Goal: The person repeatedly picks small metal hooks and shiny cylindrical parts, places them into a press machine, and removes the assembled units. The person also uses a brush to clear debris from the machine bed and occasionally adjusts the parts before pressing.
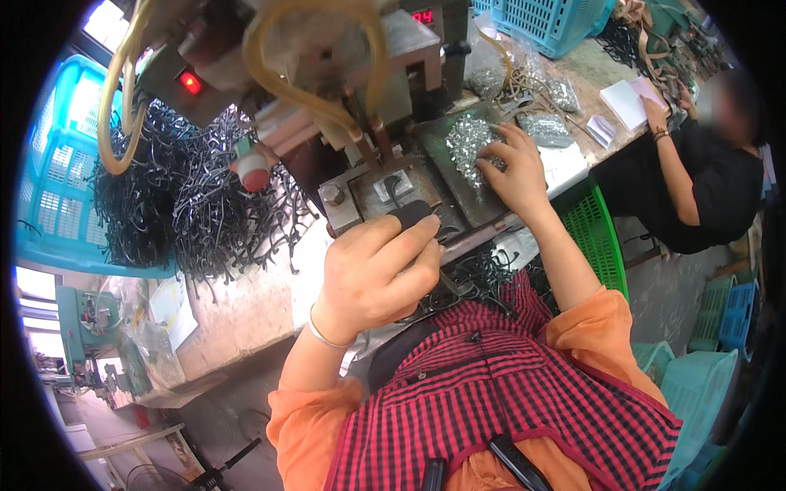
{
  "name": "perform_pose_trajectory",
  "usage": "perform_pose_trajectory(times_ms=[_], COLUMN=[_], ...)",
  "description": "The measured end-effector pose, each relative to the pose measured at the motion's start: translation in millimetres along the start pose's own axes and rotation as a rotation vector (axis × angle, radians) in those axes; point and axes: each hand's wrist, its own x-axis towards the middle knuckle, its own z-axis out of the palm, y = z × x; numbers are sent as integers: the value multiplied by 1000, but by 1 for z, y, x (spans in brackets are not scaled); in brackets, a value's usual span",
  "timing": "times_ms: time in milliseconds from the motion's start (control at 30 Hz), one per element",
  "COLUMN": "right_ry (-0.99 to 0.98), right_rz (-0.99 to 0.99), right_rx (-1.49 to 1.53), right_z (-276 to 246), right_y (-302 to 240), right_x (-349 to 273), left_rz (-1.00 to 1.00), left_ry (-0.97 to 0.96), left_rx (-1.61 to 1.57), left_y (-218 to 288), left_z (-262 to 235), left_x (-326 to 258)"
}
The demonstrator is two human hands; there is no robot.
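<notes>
The left hand (372, 274) was curled shut around a thin black metal piece (446, 282), its thumb wearing a black finger cover (409, 214) that pointed toward the press. The piece showed only as a dark strip jutting out from under the fingers, held just in front of the small metal die block (391, 188) on the bench press (344, 74). A silver bangle (323, 334) circled that wrist.

The right hand (512, 168) lay spread, palm down, fingers loose, on a heap of small shiny metal fittings (467, 147) piled in a dark flat tray (458, 176) to the right of the die block. Whether it had pinched any fitting could not be told.

A large tangled pile of black bent wire parts (196, 204) covered the desk (246, 307) on the left, spilling against a blue plastic crate (57, 172). More of the same black parts (483, 274) lay in the person's lap over a red-and-black checked apron (508, 393). Yellowish hoses (311, 90) looped over the press, and a red light (191, 82) glowed on its housing. Clear bags of fittings (544, 123) sat behind the tray. A green plastic basket (598, 233) stood beside the desk on the right.

At the far right another person in black (712, 180) sat at the same desk with one hand (657, 114) on white paper (626, 102).
</notes>
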Motion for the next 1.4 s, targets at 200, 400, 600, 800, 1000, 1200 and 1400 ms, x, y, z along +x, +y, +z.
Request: perform_pose_trajectory(times_ms=[200,400,600,800,1000,1200,1400], right_ry=[13,-62,-415,-196,-57,-77,-182], right_rz=[-5,67,150,297,490,453,150], right_rx=[-69,586,768,737,581,572,822], right_z=[-4,-25,-31,-18,-25,-47,-43], right_y=[-21,-63,-92,-106,-49,-31,-110], right_x=[11,21,48,45,4,-17,35], left_rz=[-32,-268,-690,-1024,-1264,-1298,-1287], left_ry=[1,187,762,302,-280,636,975], left_rx=[-35,-24,89,309,619,39,-743], left_y=[-4,20,-9,-91,-127,-122,-91], left_z=[-1,9,-14,-47,-2,-15,-26], left_x=[-1,-44,-84,-111,-171,-212,-151])
